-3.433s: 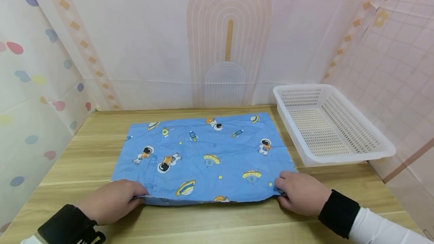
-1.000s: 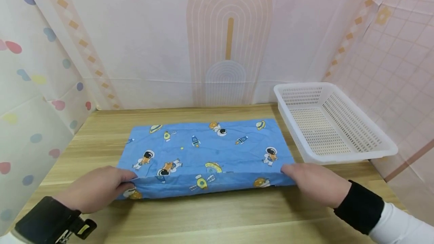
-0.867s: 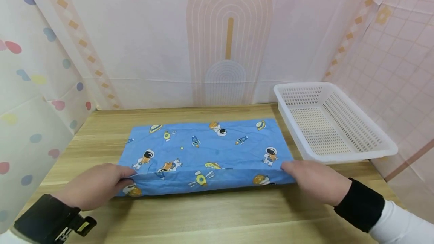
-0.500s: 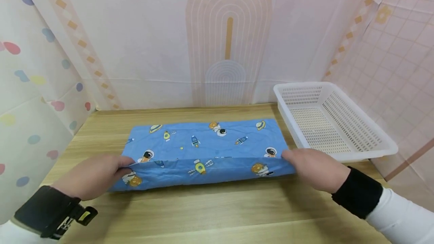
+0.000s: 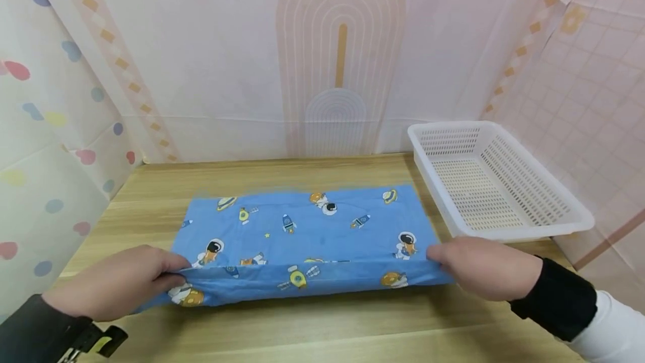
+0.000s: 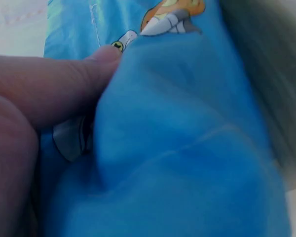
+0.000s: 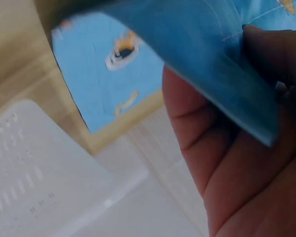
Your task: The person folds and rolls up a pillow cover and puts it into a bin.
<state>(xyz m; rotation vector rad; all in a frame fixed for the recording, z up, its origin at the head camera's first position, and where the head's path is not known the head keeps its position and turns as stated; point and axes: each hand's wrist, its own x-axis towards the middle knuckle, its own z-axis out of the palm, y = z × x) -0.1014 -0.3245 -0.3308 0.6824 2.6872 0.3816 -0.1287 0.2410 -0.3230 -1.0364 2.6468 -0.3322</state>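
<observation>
A blue cloth [image 5: 322,234] printed with astronauts, rockets and planets lies across the wooden table, its near part lifted and turned up in a long band. At the left end of that band my left hand [image 5: 121,282] pinches the cloth between thumb and fingers. My right hand [image 5: 489,268] grips the right end. Close up in the left wrist view, the cloth [image 6: 182,163] bulges beside the thumb, with a stitched seam running over it. In the right wrist view a doubled corner of cloth passes between the thumb and fingers of the right hand [image 7: 237,168].
A white perforated plastic basket [image 5: 443,206] stands at the right, close beyond the right hand. Bare wooden tabletop [image 5: 322,329] shows in front of the cloth. Patterned sheets [image 5: 216,60] hang behind the table and along both sides.
The near edge, low at first, has been raised and turned up by both hands. Over the last half second, hands and cloth have shifted toward me, the far edge sliding nearer.
</observation>
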